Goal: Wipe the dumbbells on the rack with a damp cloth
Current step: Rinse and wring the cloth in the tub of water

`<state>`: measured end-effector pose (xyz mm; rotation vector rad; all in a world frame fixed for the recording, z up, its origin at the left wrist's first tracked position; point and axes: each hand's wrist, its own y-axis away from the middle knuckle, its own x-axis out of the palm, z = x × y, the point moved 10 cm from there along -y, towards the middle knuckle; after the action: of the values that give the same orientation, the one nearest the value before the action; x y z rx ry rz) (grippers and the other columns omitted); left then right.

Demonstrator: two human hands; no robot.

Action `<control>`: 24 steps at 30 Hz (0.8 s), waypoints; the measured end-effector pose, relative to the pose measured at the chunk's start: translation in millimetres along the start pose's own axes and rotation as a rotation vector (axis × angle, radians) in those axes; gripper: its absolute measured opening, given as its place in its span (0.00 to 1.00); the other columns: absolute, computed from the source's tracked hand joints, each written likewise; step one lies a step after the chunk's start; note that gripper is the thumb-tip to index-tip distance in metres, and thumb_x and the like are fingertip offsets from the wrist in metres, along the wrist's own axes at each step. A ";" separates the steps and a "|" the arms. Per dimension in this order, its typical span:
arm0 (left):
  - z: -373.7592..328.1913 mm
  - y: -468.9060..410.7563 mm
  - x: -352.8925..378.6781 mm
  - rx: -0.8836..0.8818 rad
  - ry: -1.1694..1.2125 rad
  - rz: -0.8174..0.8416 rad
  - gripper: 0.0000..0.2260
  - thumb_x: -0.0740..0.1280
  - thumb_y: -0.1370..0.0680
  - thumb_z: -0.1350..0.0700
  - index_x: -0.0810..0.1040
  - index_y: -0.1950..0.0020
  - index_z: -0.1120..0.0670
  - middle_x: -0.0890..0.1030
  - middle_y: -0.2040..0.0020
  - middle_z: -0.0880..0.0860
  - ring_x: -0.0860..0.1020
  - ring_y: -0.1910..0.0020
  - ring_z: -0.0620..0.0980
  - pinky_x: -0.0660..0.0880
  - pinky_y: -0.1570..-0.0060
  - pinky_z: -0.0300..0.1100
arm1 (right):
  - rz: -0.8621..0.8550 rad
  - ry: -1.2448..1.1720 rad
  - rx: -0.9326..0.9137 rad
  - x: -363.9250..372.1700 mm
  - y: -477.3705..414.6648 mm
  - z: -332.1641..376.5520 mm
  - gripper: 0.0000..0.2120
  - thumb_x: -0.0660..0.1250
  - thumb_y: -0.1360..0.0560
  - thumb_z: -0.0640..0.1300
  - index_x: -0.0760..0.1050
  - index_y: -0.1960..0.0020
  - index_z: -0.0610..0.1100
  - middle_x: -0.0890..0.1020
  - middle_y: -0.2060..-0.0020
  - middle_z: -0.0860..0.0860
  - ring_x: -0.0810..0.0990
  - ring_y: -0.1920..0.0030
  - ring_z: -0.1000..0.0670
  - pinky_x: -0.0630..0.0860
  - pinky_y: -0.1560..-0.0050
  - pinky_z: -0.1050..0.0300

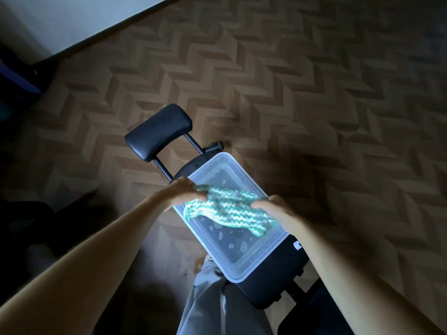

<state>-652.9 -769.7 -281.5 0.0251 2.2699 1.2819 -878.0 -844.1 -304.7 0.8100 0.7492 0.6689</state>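
Note:
A green-and-white knitted cloth [229,209] hangs stretched over a clear plastic tub [244,269]. My left hand [186,192] grips its upper left end. My right hand [271,206] grips its right end. The cloth sags toward the tub's bottom, where water droplets show. The tub rests on the black padded seat of a workout bench [273,286]. No dumbbells or rack are in view.
The bench's black padded roller [158,131] sticks out beyond the tub on two metal bars. My grey trouser leg [212,301] stands beside the bench. Herringbone wood floor [314,93] lies all around, and a white wall with dark skirting [79,27] runs along the upper left.

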 end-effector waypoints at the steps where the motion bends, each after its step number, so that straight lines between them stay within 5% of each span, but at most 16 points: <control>1: 1.1 -9.0 1.5 -0.015 0.103 -0.040 0.12 0.72 0.31 0.55 0.78 0.53 0.62 0.73 0.60 0.54 0.69 0.61 0.50 0.65 0.59 0.41 | -0.016 -0.029 0.036 3.0 -7.4 -7.6 0.18 0.70 0.29 0.47 0.75 0.45 0.36 0.77 0.52 0.42 0.76 0.51 0.45 0.73 0.44 0.50; 2: 2.0 -17.7 4.4 -0.023 0.177 -0.095 0.12 0.72 0.31 0.56 0.77 0.53 0.62 0.73 0.61 0.55 0.70 0.61 0.51 0.65 0.60 0.41 | -0.038 -0.042 0.061 6.9 -14.7 -15.1 0.23 0.70 0.29 0.47 0.73 0.41 0.34 0.75 0.41 0.39 0.78 0.46 0.42 0.72 0.41 0.48; 3: 3.7 -26.4 8.0 -0.035 0.215 -0.159 0.10 0.72 0.31 0.57 0.75 0.54 0.60 0.73 0.62 0.55 0.70 0.62 0.51 0.65 0.62 0.40 | -0.065 -0.051 0.052 11.4 -23.5 -19.0 0.21 0.71 0.30 0.45 0.73 0.42 0.33 0.68 0.39 0.45 0.78 0.51 0.43 0.74 0.48 0.52; 4: 5.5 -36.6 13.2 -0.045 0.234 -0.214 0.11 0.73 0.31 0.57 0.73 0.54 0.58 0.73 0.61 0.55 0.71 0.63 0.52 0.65 0.63 0.41 | -0.103 -0.070 0.037 14.4 -34.3 -21.4 0.15 0.70 0.30 0.42 0.74 0.49 0.34 0.65 0.62 0.50 0.76 0.60 0.46 0.71 0.59 0.56; 5: 8.9 -45.6 21.4 -0.055 0.256 -0.256 0.13 0.73 0.31 0.57 0.72 0.52 0.57 0.75 0.59 0.56 0.72 0.61 0.53 0.66 0.63 0.41 | -0.141 -0.093 0.046 17.6 -43.2 -25.5 0.09 0.70 0.31 0.39 0.71 0.57 0.37 0.73 0.65 0.46 0.71 0.67 0.48 0.66 0.66 0.59; 7: 17.9 -67.2 41.4 -0.076 0.284 -0.315 0.17 0.74 0.30 0.55 0.69 0.47 0.56 0.77 0.52 0.57 0.75 0.55 0.55 0.69 0.60 0.42 | -0.205 -0.114 0.056 29.0 -65.0 -32.5 0.08 0.69 0.30 0.39 0.69 0.58 0.39 0.73 0.65 0.47 0.72 0.67 0.49 0.64 0.71 0.60; 11: 31.0 -104.5 75.3 -0.088 0.214 -0.398 0.20 0.72 0.28 0.54 0.67 0.44 0.59 0.74 0.42 0.59 0.74 0.44 0.59 0.70 0.48 0.47 | -0.235 -0.104 0.062 59.6 -103.4 -43.8 0.26 0.70 0.29 0.48 0.69 0.36 0.37 0.77 0.40 0.42 0.76 0.40 0.42 0.72 0.44 0.53; 15: 38.7 -133.3 92.6 -0.107 0.108 -0.401 0.14 0.63 0.24 0.62 0.66 0.40 0.62 0.71 0.38 0.62 0.73 0.41 0.62 0.69 0.46 0.50 | -0.275 0.057 0.096 66.3 -133.3 -58.3 0.11 0.61 0.25 0.37 0.71 0.43 0.36 0.79 0.45 0.41 0.76 0.42 0.41 0.69 0.52 0.56; 20: 50.5 -147.2 92.3 -0.232 0.184 -0.370 0.17 0.66 0.24 0.58 0.71 0.36 0.56 0.74 0.39 0.58 0.72 0.39 0.58 0.69 0.44 0.46 | -0.336 0.096 0.156 55.2 -142.9 -60.6 0.15 0.60 0.22 0.40 0.71 0.38 0.36 0.76 0.38 0.41 0.75 0.39 0.43 0.71 0.46 0.56; 24: 53.4 -143.0 74.4 -0.249 0.299 -0.341 0.05 0.67 0.26 0.60 0.79 0.55 0.61 0.76 0.61 0.58 0.76 0.56 0.53 0.70 0.59 0.43 | -0.352 0.027 0.143 47.7 -130.8 -51.1 0.16 0.59 0.23 0.52 0.77 0.45 0.42 0.80 0.48 0.44 0.77 0.43 0.41 0.73 0.46 0.53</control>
<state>-659.1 -786.3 -450.4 -0.6535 2.2051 1.4405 -861.0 -856.2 -451.5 0.7747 0.9446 0.3132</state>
